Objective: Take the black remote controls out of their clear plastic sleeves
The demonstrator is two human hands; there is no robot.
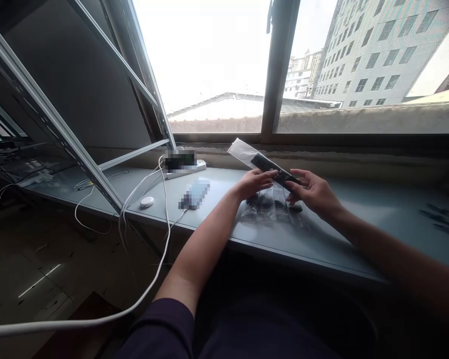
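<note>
white puck (146,202) on grey table (362,214) | power strip (201,165) below window (217,65) | metal frame (54,114) | looping white cable (60,326)

Power strip (201,165), 1 disc (147,202) left of bags (264,205) on table (389,202); packet (264,163) above; window (217,60) behind.

- The long item (262,162) is black with small pale marks.
- Its bag (241,150) is clear and whitish.
- The packets (266,205) are see-through, with black contents.
- The table (353,234) is pale blue-grey.
- The sleeve (166,321) is dark purple.
- The cable (60,325) and disc (147,202) are white.
- The frame (62,117) is silver-grey with dark slots.
- The building (362,62) is pale grey with rows of dark windows.
</note>
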